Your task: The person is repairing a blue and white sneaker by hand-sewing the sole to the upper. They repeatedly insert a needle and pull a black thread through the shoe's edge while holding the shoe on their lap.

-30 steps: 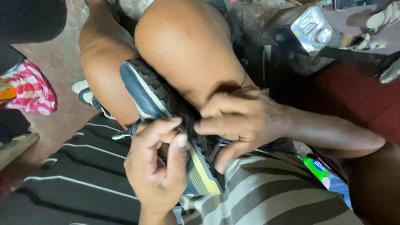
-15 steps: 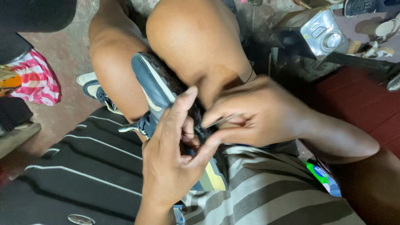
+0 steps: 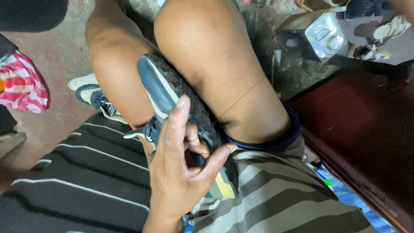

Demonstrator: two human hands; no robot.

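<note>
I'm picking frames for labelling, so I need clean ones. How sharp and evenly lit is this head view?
Head view: the left hand and blue shoe are sharp, with the thin thread across the knee readable. Soft shine sits on the knee, and brighter glare on the metal can. The top left corner and the dark red surface on the right fall into shadow.

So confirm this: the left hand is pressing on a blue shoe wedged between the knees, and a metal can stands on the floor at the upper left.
Not quite. The head view shows the metal can at the upper right. The left hand does press on the blue shoe between the knees.
</note>
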